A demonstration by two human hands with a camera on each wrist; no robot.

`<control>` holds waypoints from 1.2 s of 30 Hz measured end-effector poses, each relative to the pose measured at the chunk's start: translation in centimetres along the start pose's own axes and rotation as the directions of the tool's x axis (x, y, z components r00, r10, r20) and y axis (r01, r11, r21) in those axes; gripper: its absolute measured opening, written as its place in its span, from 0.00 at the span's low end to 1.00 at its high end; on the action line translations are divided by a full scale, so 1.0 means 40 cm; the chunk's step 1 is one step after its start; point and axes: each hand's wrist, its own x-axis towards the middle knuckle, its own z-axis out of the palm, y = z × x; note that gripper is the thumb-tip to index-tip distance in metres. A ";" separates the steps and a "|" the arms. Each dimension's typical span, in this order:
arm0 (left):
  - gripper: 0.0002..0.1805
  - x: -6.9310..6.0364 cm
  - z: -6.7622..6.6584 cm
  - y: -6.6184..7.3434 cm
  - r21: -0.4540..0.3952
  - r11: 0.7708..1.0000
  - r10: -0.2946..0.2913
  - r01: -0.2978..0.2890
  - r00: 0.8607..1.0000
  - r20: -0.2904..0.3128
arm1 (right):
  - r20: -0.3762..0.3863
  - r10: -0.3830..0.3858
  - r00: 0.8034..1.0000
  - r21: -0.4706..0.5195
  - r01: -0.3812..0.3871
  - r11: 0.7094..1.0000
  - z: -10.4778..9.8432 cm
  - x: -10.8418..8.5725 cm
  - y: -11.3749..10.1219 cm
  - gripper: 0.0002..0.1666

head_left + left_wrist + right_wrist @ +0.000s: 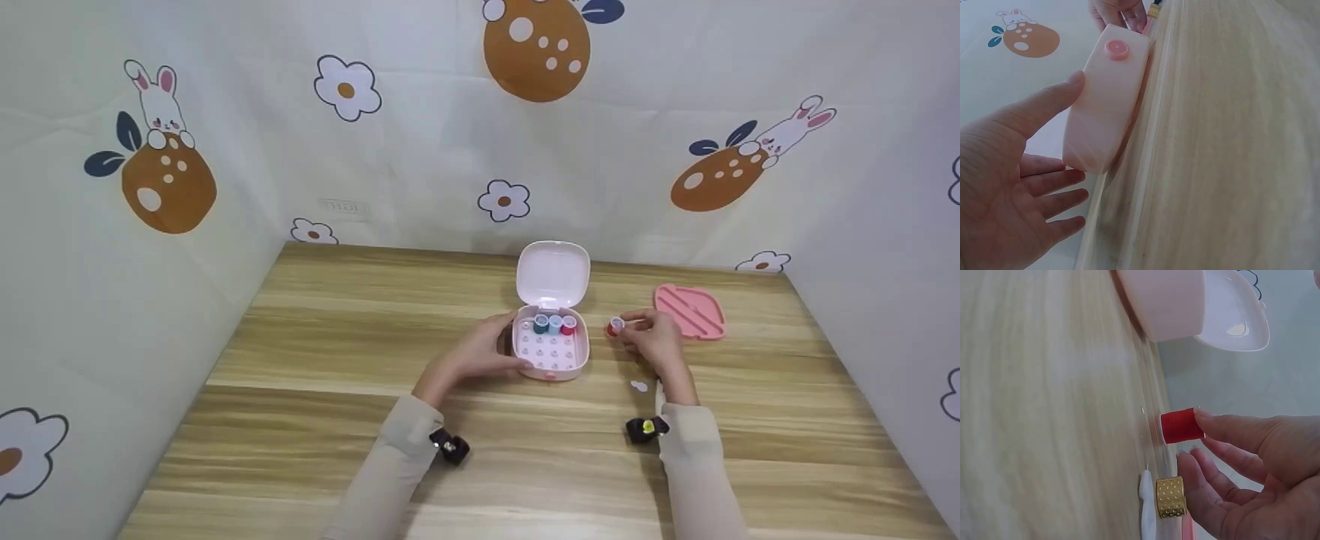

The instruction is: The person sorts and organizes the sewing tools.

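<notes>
So nearest were the sleeves (694, 450), each with a little black wrist camera (451, 448), over a wood-look tabletop (337, 420). Past those was a small white tool (1148, 506) with a thin wire tip, and a gold dimpled band (1171, 496) just beside it. The left hand (484, 349) sat round the near left corner of the pink box (1106, 107), thumb on the rim, the other fingers loose and fairly straight, so more steadying than squeezing. The right hand (654, 341) had a red thread spool (1181, 426) pinched by its upper end, thumb and finger drawn in to about its width. The spool was upright, right of the box and well apart from it; couldn't tell if its foot touched the wood. I'd guess it was super light, hard core with soft thread, hardly fragile, though the smooth rim could've been slippery. That top end looked like the right hold, since squeezing the windings might've shifted them. Inside the box, three more spools (555, 325) stood in a row behind bare pegs (554, 353). Farther off were a slotted pink tray (703, 309), the tipped-back lid (553, 274) and the printed backdrop (427, 150).
</notes>
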 end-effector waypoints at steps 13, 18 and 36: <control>0.51 0.003 0.002 -0.003 0.001 1.000 0.009 -0.009 1.000 -0.005 | 0.012 0.011 1.000 0.057 -0.011 0.998 -0.001 -0.001 0.004 0.16; 0.51 0.004 0.004 -0.007 -0.005 1.000 0.005 -0.005 1.000 0.000 | 0.017 0.025 1.000 0.052 -0.026 0.998 -0.003 -0.002 0.001 0.17; 0.52 0.000 0.001 0.001 -0.029 0.999 -0.023 0.023 1.000 0.006 | -0.014 -0.023 1.000 0.007 0.023 1.000 -0.011 -0.005 -0.035 0.19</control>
